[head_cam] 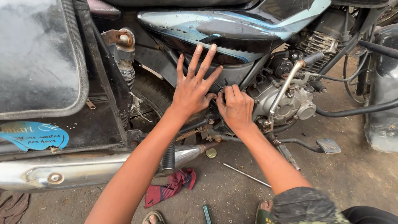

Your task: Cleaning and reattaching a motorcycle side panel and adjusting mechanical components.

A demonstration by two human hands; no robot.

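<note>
The left hand (pixel 192 89) is pressing flat, fingers spread, against the motorcycle's side panel (pixel 232 31). The right hand (pixel 235 108) is curling beside the engine (pixel 290 103), pinching something too small to tell.

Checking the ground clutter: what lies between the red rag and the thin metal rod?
In the head view, only bare dirt lies between the red rag and the rod; a round cap sits higher, near the exhaust.
</note>
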